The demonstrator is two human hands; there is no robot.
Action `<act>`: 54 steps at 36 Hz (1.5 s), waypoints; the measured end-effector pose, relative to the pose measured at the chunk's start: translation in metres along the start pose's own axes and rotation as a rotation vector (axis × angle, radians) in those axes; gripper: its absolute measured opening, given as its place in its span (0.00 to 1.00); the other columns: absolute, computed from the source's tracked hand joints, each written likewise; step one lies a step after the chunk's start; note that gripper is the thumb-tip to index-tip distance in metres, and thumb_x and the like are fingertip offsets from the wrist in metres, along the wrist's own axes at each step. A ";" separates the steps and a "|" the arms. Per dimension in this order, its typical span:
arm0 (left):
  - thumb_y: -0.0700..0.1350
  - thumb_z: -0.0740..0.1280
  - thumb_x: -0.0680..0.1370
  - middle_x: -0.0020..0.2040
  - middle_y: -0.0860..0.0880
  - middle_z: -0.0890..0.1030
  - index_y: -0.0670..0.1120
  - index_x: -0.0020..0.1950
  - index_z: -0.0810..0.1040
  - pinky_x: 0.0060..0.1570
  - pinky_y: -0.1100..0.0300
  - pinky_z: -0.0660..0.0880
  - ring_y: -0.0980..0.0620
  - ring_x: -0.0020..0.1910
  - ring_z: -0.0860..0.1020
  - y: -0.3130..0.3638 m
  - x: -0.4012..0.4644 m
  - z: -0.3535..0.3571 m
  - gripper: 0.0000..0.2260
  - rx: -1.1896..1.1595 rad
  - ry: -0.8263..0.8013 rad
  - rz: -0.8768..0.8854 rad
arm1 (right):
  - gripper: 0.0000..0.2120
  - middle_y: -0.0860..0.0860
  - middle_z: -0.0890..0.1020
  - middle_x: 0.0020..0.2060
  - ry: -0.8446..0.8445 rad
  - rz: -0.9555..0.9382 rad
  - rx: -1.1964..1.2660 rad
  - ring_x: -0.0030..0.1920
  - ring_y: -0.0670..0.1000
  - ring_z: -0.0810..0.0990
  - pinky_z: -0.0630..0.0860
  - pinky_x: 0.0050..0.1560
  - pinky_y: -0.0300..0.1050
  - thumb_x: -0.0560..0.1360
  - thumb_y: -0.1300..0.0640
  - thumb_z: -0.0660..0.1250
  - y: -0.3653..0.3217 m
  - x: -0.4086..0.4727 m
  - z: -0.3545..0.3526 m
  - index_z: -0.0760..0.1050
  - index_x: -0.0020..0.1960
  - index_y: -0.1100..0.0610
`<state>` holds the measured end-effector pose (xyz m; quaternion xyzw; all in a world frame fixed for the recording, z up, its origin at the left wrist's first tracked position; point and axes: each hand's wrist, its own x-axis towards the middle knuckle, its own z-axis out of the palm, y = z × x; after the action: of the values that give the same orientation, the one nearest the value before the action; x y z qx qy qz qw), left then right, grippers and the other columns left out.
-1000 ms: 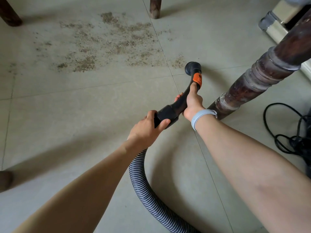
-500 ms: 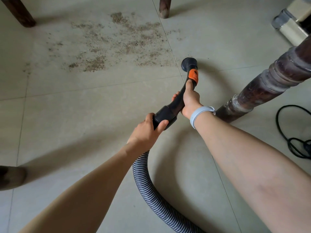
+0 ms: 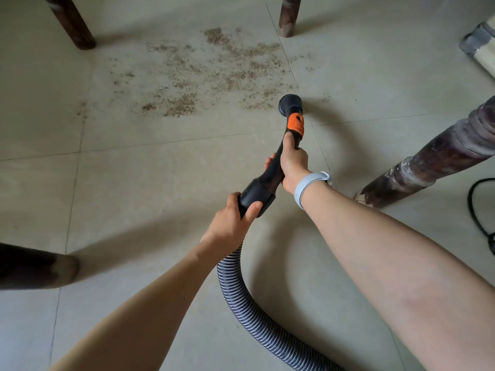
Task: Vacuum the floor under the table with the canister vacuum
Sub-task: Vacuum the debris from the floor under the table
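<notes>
A pale tiled floor (image 3: 160,183) is filling the view from the head camera, with four dark wooden table legs standing on it: one at far left (image 3: 72,25), one at top centre (image 3: 288,17), a thick turned one at right (image 3: 428,164), and one lying across the lower left edge (image 3: 34,266). A wide patch of brown crumbs and dust (image 3: 203,73) is spreading over the tiles between the far legs. A ribbed grey hose (image 3: 249,314) is curving up from the bottom edge into a black curved vacuum handle (image 3: 270,172) with an orange slider (image 3: 296,124); its round black nozzle end (image 3: 290,104) is sitting just beside the near right edge of the dust patch. The left hand (image 3: 233,220) is gripping the black cuff where hose meets handle, fingers wrapped round it. The right hand (image 3: 293,163), wearing a light grey wristband (image 3: 308,186), is curling round the handle with the thumb lying along it towards the slider. A black cable (image 3: 479,218) is looping at far right.
</notes>
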<state>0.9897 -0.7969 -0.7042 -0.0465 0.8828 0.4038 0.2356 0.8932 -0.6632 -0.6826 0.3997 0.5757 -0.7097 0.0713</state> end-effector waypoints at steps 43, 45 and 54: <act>0.60 0.65 0.75 0.47 0.46 0.76 0.44 0.57 0.65 0.43 0.57 0.69 0.43 0.47 0.76 -0.029 -0.046 -0.061 0.22 -0.140 0.079 -0.037 | 0.25 0.49 0.73 0.25 -0.278 0.103 -0.059 0.23 0.48 0.73 0.72 0.29 0.38 0.70 0.32 0.66 0.025 -0.038 0.071 0.71 0.46 0.55; 0.60 0.65 0.75 0.46 0.47 0.76 0.45 0.55 0.64 0.43 0.57 0.69 0.44 0.46 0.76 -0.028 -0.046 -0.063 0.21 -0.140 0.078 -0.031 | 0.25 0.49 0.72 0.25 -0.302 0.114 -0.036 0.23 0.48 0.72 0.71 0.28 0.37 0.70 0.32 0.66 0.024 -0.038 0.071 0.70 0.46 0.55; 0.59 0.65 0.76 0.44 0.48 0.75 0.47 0.54 0.62 0.40 0.59 0.68 0.46 0.43 0.75 -0.033 -0.050 -0.074 0.19 -0.150 0.125 -0.041 | 0.20 0.49 0.71 0.26 -0.401 0.139 -0.007 0.23 0.47 0.71 0.71 0.27 0.36 0.73 0.35 0.63 0.028 -0.036 0.088 0.70 0.47 0.53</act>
<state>1.0151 -0.8782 -0.6626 -0.1073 0.8619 0.4601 0.1841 0.8905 -0.7625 -0.6790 0.2893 0.5233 -0.7665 0.2345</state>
